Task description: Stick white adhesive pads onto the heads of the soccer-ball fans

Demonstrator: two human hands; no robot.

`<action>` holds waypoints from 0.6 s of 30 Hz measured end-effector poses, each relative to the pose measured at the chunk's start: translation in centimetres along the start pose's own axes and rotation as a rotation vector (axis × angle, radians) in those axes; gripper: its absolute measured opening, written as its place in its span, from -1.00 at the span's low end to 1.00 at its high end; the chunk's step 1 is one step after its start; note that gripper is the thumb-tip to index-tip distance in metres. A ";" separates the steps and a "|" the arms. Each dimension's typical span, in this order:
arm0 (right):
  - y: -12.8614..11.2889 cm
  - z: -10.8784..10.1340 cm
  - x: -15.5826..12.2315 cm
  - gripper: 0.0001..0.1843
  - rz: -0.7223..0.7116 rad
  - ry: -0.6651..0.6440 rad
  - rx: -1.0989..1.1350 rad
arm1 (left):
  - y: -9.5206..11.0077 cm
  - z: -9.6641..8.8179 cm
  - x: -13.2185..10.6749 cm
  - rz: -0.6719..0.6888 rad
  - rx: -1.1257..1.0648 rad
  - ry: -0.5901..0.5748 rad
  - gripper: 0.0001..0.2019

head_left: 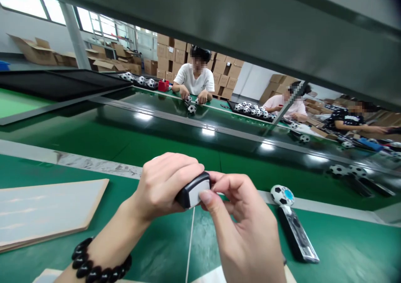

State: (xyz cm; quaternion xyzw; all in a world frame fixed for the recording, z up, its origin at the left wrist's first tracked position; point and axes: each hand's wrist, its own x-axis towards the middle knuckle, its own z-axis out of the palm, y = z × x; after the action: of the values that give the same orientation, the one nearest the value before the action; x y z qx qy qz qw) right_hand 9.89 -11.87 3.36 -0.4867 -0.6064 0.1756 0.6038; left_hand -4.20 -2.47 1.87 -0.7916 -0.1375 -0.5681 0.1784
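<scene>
Black beads (pixel 94 266) circle the wrist as the left grip (pixel 163 187) wraps fully round one small black-and-white gadget (pixel 192 191), held above the green tabletop (pixel 344 249). The right grip (pixel 241 228) pinches its white end between thumb and fingertips. It looks light, hard and smooth-shelled, best held round the black body. One ball-headed toy (pixel 293 224) lies just right, one board (pixel 46 212) left; three people (pixel 194 82) sit beyond.
</scene>
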 end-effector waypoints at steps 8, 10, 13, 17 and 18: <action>1.5 1.0 0.0 -0.66 -0.321 0.041 -0.140 | -0.2 -0.1 0.3 -0.022 0.035 -0.021 -0.83; 1.5 1.3 0.2 -0.71 -0.391 0.094 -0.165 | -0.1 -0.1 0.3 -0.048 0.058 -0.049 -0.81; 1.6 1.5 0.5 -0.75 -0.428 0.171 -0.181 | -0.1 -0.1 0.4 -0.077 0.065 -0.061 -0.79; 1.7 1.7 0.8 -0.83 -0.299 0.228 -0.076 | 0.0 0.0 0.4 -0.070 0.100 -0.077 -0.80; 1.6 1.6 0.9 -0.84 -0.247 0.223 -0.057 | 0.1 0.0 0.4 -0.061 0.109 -0.087 -0.79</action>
State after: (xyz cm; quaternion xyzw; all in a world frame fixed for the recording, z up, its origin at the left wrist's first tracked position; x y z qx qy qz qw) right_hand 9.24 -9.81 2.21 -0.4419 -0.5957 0.0278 0.6701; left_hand -4.03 -2.53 2.22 -0.8001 -0.1997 -0.5301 0.1976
